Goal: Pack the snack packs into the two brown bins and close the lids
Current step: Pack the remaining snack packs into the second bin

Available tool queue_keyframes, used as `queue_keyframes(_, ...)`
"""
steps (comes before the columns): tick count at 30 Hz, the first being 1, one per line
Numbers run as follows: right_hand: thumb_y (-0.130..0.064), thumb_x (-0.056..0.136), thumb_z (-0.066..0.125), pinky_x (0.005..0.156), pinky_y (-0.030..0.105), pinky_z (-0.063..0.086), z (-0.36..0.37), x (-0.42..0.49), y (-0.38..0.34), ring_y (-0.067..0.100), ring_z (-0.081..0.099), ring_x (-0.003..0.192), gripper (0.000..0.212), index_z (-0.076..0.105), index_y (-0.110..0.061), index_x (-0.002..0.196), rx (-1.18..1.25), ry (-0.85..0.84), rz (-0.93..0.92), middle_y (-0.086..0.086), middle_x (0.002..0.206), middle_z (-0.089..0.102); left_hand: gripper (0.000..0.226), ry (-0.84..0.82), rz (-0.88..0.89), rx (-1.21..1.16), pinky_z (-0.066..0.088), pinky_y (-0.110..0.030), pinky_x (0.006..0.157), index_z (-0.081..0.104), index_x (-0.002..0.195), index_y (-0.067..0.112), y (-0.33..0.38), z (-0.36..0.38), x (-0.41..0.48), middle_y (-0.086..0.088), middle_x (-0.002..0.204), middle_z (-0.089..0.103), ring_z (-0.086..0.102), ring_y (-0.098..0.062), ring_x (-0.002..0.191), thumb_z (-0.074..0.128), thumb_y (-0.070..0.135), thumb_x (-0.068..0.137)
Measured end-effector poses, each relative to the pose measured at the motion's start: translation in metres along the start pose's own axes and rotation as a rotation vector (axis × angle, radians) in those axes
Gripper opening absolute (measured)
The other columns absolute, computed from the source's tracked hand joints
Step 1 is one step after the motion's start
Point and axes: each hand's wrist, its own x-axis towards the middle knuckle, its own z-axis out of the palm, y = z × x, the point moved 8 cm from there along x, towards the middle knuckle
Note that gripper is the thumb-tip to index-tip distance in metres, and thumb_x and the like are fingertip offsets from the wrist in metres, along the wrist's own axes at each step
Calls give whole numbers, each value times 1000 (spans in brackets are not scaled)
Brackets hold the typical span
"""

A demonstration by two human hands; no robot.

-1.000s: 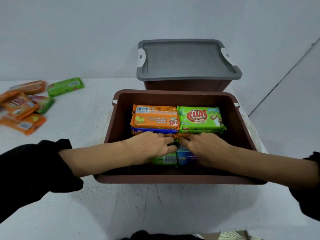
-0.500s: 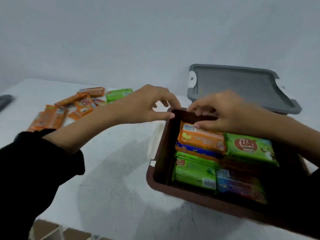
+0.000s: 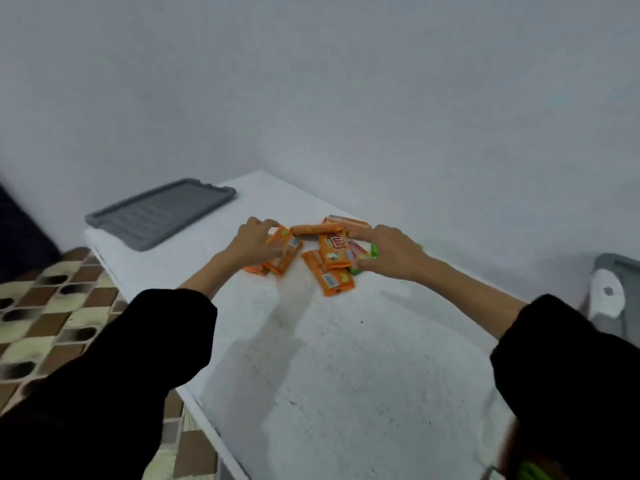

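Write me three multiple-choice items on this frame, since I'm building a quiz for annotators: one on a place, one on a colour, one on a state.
1. Where does the loose grey lid lie?
A. on the floor
B. at the far left corner of the table
C. over the pile

2. What colour are most of the snack packs in the pile?
A. orange
B. blue
C. white

3. What are the left hand and right hand doing?
A. lifting the lid
B. hanging idle
C. both touching the pile

Answers: B, the lid lies flat on the tabletop by that corner; A, orange wrappers dominate, with only a little green; C, each hand is on packs at its side of the pile.
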Motion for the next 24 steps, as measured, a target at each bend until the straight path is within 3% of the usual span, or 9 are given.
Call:
queue_keyframes(3, -38, 80, 64, 101, 31, 36, 43, 51, 10, 27, 40, 132, 54, 52, -19, 130, -22, -61, 43, 8, 145, 41, 74, -2, -88, 12, 30, -40, 107, 29, 144, 12, -18, 18, 11, -18, 143, 30, 27, -34, 135, 65, 32, 83)
queue_keyframes(5, -46, 83, 60, 110, 41, 32, 71, 77, 25, 32, 29, 138, 62, 43, -21, 136, -19, -114, 143, 14, 150, 30, 81, 0, -86, 37, 31, -42, 108, 25, 144, 9, -16, 31, 19, -17, 145, 28, 26, -34, 135, 67, 37, 80)
queue_keyframes(8, -53, 88, 47, 110, 49, 29, 100, 92, 38, 39, 22, 138, 65, 30, -22, 143, -42, -120, 265, 18, 150, 26, 88, 14, -31, 187, 35, -41, 104, 24, 143, 9, -5, 49, 30, -14, 143, 32, 33, -31, 131, 70, 43, 76)
queue_keyframes(11, -49, 91, 42, 107, 50, 29, 111, 96, 40, 42, 21, 135, 63, 22, -23, 145, -106, -98, 302, 20, 148, 25, 78, 29, -14, 317, 39, -39, 98, 27, 141, 16, -3, 54, 37, -12, 140, 33, 34, -31, 127, 68, 36, 78)
queue_keyframes(15, -41, 92, 46, 115, 47, 16, 110, 84, 50, 42, 10, 141, 76, -1, -29, 150, -215, -370, 264, 25, 153, 10, 82, -152, -17, 409, 42, -43, 96, 26, 143, 26, -18, 48, 37, -10, 141, 33, 34, -33, 127, 72, 21, 75)
queue_keyframes(17, -39, 92, 49, 114, 44, 17, 103, 70, 54, 40, 11, 142, 79, -5, -31, 149, -258, -456, 238, 24, 153, 9, 90, -219, -13, 449, 40, -44, 98, 18, 147, 29, -23, 48, 32, -11, 147, 27, 31, -34, 130, 73, 22, 76)
queue_keyframes(19, -40, 92, 50, 113, 41, 21, 99, 62, 50, 37, 15, 141, 79, -2, -32, 149, -270, -436, 195, 22, 153, 13, 87, -184, -8, 410, 38, -44, 100, 19, 147, 29, -21, 50, 29, -11, 150, 24, 29, -33, 133, 72, 32, 77)
queue_keyframes(24, -36, 83, 65, 97, 36, 40, 92, 66, 50, 32, 46, 121, 82, 16, -35, 148, -196, -307, 170, 18, 138, 41, 65, -39, 28, 338, 45, -36, 86, 42, 135, 27, -9, 43, 29, -7, 131, 49, 47, -27, 119, 69, 33, 76)
